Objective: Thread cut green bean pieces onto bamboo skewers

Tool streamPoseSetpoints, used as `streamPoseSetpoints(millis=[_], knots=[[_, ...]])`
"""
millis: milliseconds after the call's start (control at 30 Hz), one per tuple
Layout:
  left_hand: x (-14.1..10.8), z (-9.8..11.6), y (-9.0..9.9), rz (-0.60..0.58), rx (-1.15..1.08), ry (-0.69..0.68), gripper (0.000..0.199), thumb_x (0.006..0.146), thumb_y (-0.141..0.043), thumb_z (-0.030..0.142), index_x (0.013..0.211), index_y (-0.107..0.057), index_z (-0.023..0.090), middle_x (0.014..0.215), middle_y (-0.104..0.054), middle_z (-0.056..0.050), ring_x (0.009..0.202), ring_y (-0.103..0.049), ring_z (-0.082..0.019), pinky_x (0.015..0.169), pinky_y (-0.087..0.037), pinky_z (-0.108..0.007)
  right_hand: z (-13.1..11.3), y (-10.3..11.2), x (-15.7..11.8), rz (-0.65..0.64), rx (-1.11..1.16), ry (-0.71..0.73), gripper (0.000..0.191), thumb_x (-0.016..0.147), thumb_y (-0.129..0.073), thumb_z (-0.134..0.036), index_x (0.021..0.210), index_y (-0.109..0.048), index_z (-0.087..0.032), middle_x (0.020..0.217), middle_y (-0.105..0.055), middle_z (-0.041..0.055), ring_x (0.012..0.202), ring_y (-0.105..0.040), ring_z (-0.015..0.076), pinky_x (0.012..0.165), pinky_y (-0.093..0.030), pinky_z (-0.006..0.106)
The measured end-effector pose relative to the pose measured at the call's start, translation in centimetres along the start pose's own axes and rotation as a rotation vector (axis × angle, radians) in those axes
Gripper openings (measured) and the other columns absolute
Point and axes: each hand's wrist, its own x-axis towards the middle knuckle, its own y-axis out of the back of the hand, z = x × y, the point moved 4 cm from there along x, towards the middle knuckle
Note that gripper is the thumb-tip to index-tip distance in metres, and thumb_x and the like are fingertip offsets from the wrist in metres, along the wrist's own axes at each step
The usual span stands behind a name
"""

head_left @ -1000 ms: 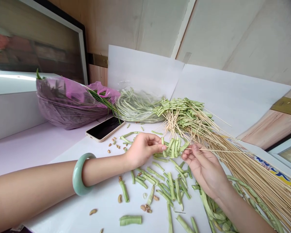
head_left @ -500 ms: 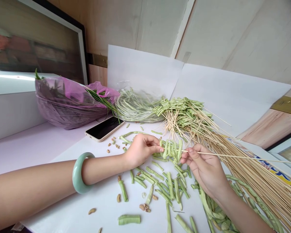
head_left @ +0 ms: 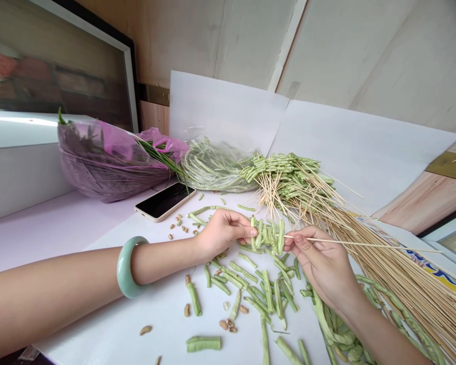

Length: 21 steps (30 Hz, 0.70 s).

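Note:
My left hand, with a green bangle on its wrist, pinches the leftmost of several cut green bean pieces threaded side by side on a thin wooden skewer. Just right of those pieces, my right hand is closed on the skewer, whose bare length runs out to the right. Below both hands, loose cut bean pieces lie scattered on the white sheet, with a few brown seeds among them.
A phone lies behind my left hand, near a purple bag and a clear bag of long beans. Filled skewers are piled at the back. Bare skewers and whole beans lie at the right.
The leftmost bean piece now stands more clear of my left fingertips. The skewer's far right end has shifted slightly left. Both hands keep their hold.

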Motion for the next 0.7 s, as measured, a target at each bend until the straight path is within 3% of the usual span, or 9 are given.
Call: streamPoseSetpoints(millis=[400,700], knots=[[0.06,-0.66,-0.11,-0.131,-0.010,0.095,0.025,0.056,-0.083,0.032,0.058,-0.065,0.013,0.051,-0.062,-0.001,0.046,-0.053,-0.009,0.050,-0.043,-0.021,0.06,0.42,-0.09,-0.119,-0.100,0.095,0.016,0.074,-0.079,-0.033,0.069,-0.070,-0.021,0.072,-0.070,0.0030,0.069,-0.066,0.0144,0.067,-0.055,0.023],[0.11,0.01,-0.01,-0.020,-0.003,-0.024,0.028,0.057,-0.081,0.035,0.065,-0.064,0.013,0.057,-0.057,0.001,0.051,-0.051,-0.009,0.052,-0.044,-0.023,-0.41,0.14,0.26,-0.030,-0.072,0.025,0.024,0.068,-0.081,-0.042,0.072,-0.072,-0.021,0.070,-0.069,0.0043,0.067,-0.067,0.0181,0.066,-0.058,0.031]])
